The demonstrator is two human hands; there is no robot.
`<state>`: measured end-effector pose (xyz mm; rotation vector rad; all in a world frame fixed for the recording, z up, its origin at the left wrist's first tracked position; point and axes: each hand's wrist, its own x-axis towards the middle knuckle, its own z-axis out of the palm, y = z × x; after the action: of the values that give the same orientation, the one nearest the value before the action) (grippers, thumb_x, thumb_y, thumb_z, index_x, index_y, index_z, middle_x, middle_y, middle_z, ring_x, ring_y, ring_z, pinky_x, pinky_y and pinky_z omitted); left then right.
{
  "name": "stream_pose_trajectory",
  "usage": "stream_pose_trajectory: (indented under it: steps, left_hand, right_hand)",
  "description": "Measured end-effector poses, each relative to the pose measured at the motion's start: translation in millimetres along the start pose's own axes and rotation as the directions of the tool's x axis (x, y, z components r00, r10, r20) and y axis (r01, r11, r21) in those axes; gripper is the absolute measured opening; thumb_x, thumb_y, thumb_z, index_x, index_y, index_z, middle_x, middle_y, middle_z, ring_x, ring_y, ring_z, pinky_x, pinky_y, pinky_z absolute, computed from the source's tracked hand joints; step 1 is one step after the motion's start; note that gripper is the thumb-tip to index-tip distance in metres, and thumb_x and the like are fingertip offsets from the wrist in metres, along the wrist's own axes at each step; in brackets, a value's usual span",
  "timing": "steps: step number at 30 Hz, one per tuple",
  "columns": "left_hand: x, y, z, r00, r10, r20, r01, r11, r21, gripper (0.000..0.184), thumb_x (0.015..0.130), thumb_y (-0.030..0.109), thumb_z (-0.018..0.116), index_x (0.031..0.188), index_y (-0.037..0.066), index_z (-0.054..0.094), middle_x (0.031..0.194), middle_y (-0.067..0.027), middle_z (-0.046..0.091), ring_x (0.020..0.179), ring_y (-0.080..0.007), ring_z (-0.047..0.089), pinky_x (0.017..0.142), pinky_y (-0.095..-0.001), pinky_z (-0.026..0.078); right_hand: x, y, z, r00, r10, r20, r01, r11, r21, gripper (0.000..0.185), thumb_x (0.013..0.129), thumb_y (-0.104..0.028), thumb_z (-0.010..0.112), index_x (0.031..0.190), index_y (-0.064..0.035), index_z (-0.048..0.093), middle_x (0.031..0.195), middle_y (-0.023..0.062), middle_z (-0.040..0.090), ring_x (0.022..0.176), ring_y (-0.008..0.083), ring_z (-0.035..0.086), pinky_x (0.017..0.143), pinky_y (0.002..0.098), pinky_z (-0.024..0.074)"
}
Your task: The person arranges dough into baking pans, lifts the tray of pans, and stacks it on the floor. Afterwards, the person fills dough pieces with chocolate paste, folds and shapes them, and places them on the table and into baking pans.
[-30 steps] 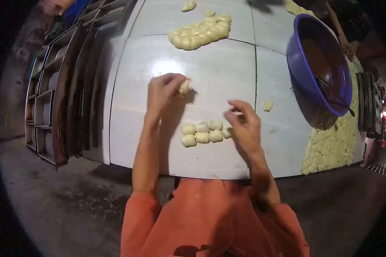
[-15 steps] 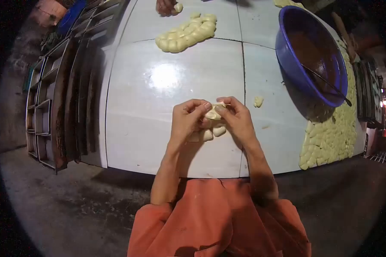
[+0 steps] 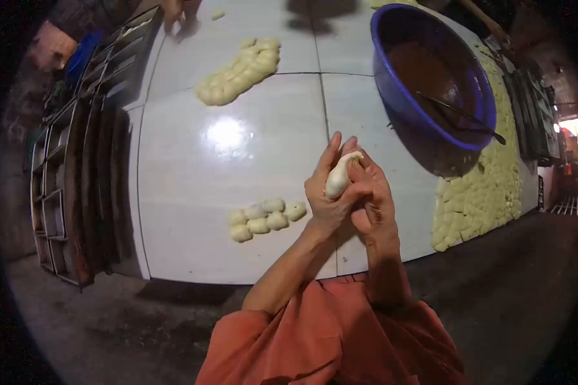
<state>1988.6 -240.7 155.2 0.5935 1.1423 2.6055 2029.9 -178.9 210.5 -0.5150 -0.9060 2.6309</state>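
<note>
A pale, smooth piece of dough [image 3: 338,179] is held between my two hands over the table. My left hand [image 3: 321,192] cups it from the left, fingers curled up along its side. My right hand [image 3: 374,202] presses against its right side, the fingers bent over its upper end. To the left of my wrists, a small group of rounded dough pieces [image 3: 258,224] lies in two short rows on the white tabletop [image 3: 186,192].
A larger cluster of dough pieces [image 3: 241,72] lies farther back. A purple basin [image 3: 392,90] with brown filling and a long-handled utensil [image 3: 459,114] stands right, beside many flattened dough pieces [image 3: 475,202]. Another person's blurred hand [image 3: 173,13] is at far left. Trays [image 3: 58,186] stand left.
The view has shifted. My hands have moved right, away from the dough rows, and the dough between them is now a rounded lump. The other person's hand has left a small dough piece.
</note>
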Motion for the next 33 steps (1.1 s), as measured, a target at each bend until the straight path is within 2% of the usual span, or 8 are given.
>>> stream_pose_trajectory:
  steps: [4,6,11,16,22,24,28,33]
  left_hand:
    - [-1,-8,17,0.967,-0.226,0.120,0.235,0.969,-0.069,0.110,0.078,0.018,0.088,0.160,0.006,0.014,0.139,-0.0194,0.058,0.115,-0.0222,0.062,0.098,-0.0331,0.052]
    - [2,5,19,0.866,-0.498,0.037,0.496,0.867,0.055,0.110,0.077,0.004,0.085,0.160,0.008,0.012,0.140,-0.0188,0.056,0.112,-0.0202,0.062,0.094,-0.0315,0.054]
    - [14,35,-4,0.778,-0.628,-0.023,0.614,0.751,0.245,0.056,0.094,0.008,0.068,0.144,-0.001,0.046,0.131,-0.0190,0.060,0.108,-0.0200,0.064,0.091,-0.0314,0.053]
    - [20,49,-14,0.759,-0.651,-0.020,0.608,0.698,0.378,0.046,0.096,0.016,0.067,0.136,-0.003,0.055,0.128,-0.0187,0.063,0.108,-0.0213,0.065,0.093,-0.0337,0.051]
    - [7,43,-23,0.665,-0.747,-0.001,0.682,0.606,0.410,0.045,0.096,0.016,0.067,0.134,-0.005,0.055,0.127,-0.0188,0.062,0.110,-0.0221,0.063,0.093,-0.0361,0.053]
    - [6,30,-24,0.684,-0.728,0.043,0.670,0.650,0.358,0.045,0.095,0.022,0.068,0.132,-0.002,0.059,0.124,-0.0139,0.066,0.102,-0.0155,0.067,0.083,-0.0290,0.053]
    - [22,8,-5,0.724,-0.671,0.161,0.568,0.713,0.412,0.049,0.099,0.033,0.064,0.133,-0.001,0.059,0.127,-0.0123,0.066,0.109,-0.0167,0.064,0.085,-0.0309,0.053]
    - [38,10,27,0.679,-0.732,0.066,0.733,0.680,-0.003,0.047,0.103,0.040,0.055,0.133,0.004,0.060,0.128,-0.0081,0.064,0.114,-0.0148,0.060,0.085,-0.0281,0.051]
  right_hand:
    - [12,-45,-18,0.997,0.005,0.078,-0.002,0.999,-0.039,0.018,0.096,-0.016,0.067,0.108,-0.0052,0.061,0.096,0.0021,0.065,0.084,0.0095,0.063,0.076,0.0243,0.0529]
    - [27,-79,-25,0.942,-0.335,-0.015,0.314,0.897,-0.311,0.017,0.097,-0.018,0.066,0.107,-0.0055,0.061,0.096,0.0024,0.065,0.081,0.0103,0.063,0.073,0.0240,0.0523]
    - [94,-193,-85,0.903,-0.430,-0.021,0.232,0.527,-0.818,0.023,0.097,-0.024,0.064,0.106,-0.0037,0.062,0.094,0.0061,0.067,0.089,0.0135,0.065,0.077,0.0292,0.0526]
    - [150,-202,-152,0.996,0.051,0.067,0.083,-0.479,-0.874,0.027,0.095,-0.023,0.058,0.107,0.0002,0.066,0.098,0.0101,0.069,0.093,0.0190,0.065,0.084,0.0336,0.0501]
    - [140,-206,-119,0.986,0.106,-0.130,-0.102,-0.233,-0.967,0.030,0.097,-0.031,0.062,0.107,-0.0037,0.067,0.101,0.0098,0.069,0.092,0.0222,0.064,0.084,0.0384,0.0505]
    - [125,-208,-106,0.995,0.025,-0.094,-0.096,0.351,-0.931,0.022,0.097,-0.030,0.064,0.099,-0.0085,0.067,0.091,0.0012,0.065,0.084,0.0109,0.060,0.075,0.0290,0.0498]
    - [87,-184,-58,0.985,-0.165,-0.059,0.095,0.787,-0.609,0.017,0.097,-0.024,0.066,0.104,-0.0087,0.062,0.089,-0.0015,0.063,0.081,0.0072,0.062,0.069,0.0230,0.0516]
    - [66,-100,-37,0.995,-0.102,0.001,0.094,0.919,-0.384,0.016,0.101,-0.018,0.062,0.111,-0.0069,0.060,0.094,0.0003,0.063,0.082,0.0101,0.064,0.074,0.0246,0.0539]
